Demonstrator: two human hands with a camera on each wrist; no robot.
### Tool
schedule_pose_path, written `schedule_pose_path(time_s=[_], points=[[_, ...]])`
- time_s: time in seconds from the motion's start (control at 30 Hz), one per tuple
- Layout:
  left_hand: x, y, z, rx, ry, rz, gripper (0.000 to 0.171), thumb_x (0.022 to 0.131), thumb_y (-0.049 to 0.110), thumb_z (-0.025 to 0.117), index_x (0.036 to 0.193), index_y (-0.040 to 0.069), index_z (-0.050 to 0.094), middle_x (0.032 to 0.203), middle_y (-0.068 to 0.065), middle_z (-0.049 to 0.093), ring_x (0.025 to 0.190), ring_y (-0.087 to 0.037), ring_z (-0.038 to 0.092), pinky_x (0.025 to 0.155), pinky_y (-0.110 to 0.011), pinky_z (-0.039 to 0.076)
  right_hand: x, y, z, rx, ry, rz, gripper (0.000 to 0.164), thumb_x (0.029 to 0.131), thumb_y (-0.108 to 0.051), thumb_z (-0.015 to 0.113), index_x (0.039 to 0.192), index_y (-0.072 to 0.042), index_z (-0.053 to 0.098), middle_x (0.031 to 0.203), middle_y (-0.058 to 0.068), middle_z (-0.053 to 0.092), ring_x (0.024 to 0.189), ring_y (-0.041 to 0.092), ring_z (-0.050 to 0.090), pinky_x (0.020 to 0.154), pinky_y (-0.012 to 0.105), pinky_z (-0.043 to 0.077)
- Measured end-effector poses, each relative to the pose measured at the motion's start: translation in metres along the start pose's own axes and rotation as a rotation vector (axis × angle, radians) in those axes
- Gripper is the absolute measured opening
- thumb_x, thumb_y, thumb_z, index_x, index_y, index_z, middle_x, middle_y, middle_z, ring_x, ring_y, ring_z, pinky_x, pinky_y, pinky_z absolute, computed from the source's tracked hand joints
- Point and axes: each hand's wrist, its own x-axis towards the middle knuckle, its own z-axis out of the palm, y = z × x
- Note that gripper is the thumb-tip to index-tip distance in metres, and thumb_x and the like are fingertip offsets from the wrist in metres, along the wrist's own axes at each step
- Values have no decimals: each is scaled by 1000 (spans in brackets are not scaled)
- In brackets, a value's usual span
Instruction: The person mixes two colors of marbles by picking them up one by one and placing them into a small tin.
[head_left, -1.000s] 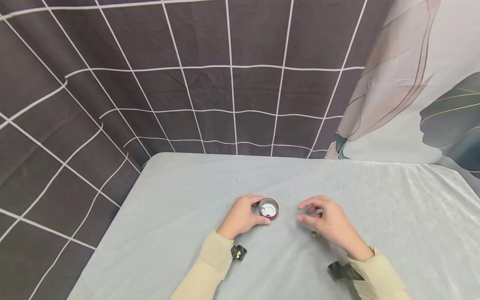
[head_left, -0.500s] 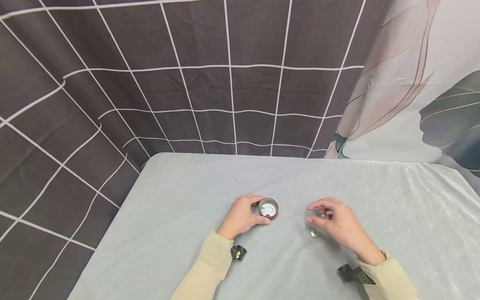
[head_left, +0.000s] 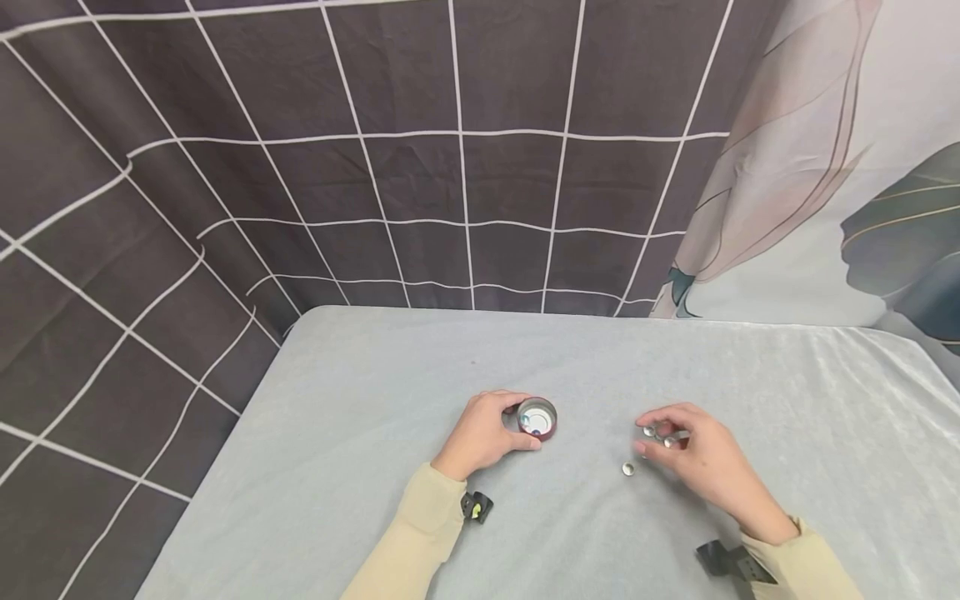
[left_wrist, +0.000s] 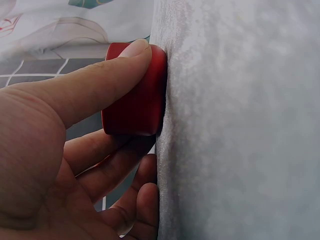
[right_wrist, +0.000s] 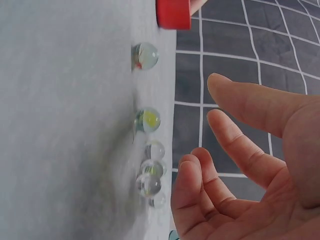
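My left hand (head_left: 486, 429) grips a small, round red container (left_wrist: 135, 95), thumb on the near side and fingers on the far side. It rests on the cloth with its silvery inside facing up. Small bluish and dark spots show inside, too small to make out. My right hand (head_left: 701, 458) hovers just above the cloth, fingers loosely bent, thumb and index finger apart with nothing between them. Several clear glass marbles lie below and beside it. One marble (head_left: 627, 469) is alone to its left; a marble with a yellow core (right_wrist: 150, 120) shows in the right wrist view.
A pale grey cloth (head_left: 375, 358) covers the table. Behind it and at the left hangs a dark curtain (head_left: 420, 179) with white grid lines. A leaf-patterned curtain (head_left: 810, 208) hangs at the back right. Each wrist wears a black strap (head_left: 476, 506).
My right hand has moved right and slightly toward me, away from the container, bringing more marbles into sight. My left hand and the red container have stayed where they were.
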Motion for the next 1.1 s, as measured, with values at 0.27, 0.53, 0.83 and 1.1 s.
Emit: schedule_pose_path(time_s=[0.27,0.53,0.83,1.1], points=[[0,1,-1,-7,0,11,57,71,24,92,124,13,73,123,-1,70,121,-22,60,107,-37,44,-4,7,-6,-17,11,31,24,78,-16,87,99,-11,77,107,5,69,84,10,57,67,21,55],[-1,1,-1,-11,2,15,57,71,23,92,123,13,73,122,-1,71,121,-22,61,107,-38,44,-8,14,-10,-42,4,56,28,76,-17,89,101,-11,77,105,7,69,83,9,58,68,22,55],[-1,1,0,-9,2,8,57,71,24,93,123,13,73,123,-2,70,121,-23,60,107,-38,44,-12,23,-15,-73,-3,85,33,74,-16,90,102,-9,76,96,5,67,80,6,57,67,24,55],[-1,1,-1,-7,3,8,57,72,24,92,124,13,72,123,-2,70,121,-23,60,107,-38,45,-10,27,-19,-103,-52,156,35,77,-24,89,106,-8,76,97,5,67,81,12,59,66,25,50]])
